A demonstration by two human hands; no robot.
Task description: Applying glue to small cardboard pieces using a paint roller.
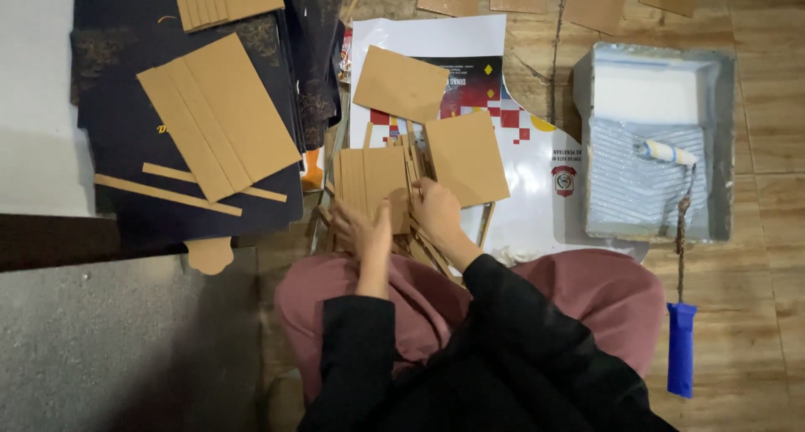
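Observation:
I sit on the floor with both hands on a bundle of brown cardboard pieces (375,179) and thin strips in front of my knees. My left hand (362,229) grips the lower left edge of the bundle. My right hand (436,207) presses on the right side, fingers curled around the strips. A larger cardboard rectangle (466,158) lies just right of the bundle and another (400,84) lies above it, both on a white printed poster sheet (537,189).
A grey paint tray (721,147) holding a small roller (668,153) with a blue handle (681,349) sits at right. At left, dark sheets (126,172) carry more cardboard panels (220,113) and strips. More cardboard squares (595,0) lie along the top.

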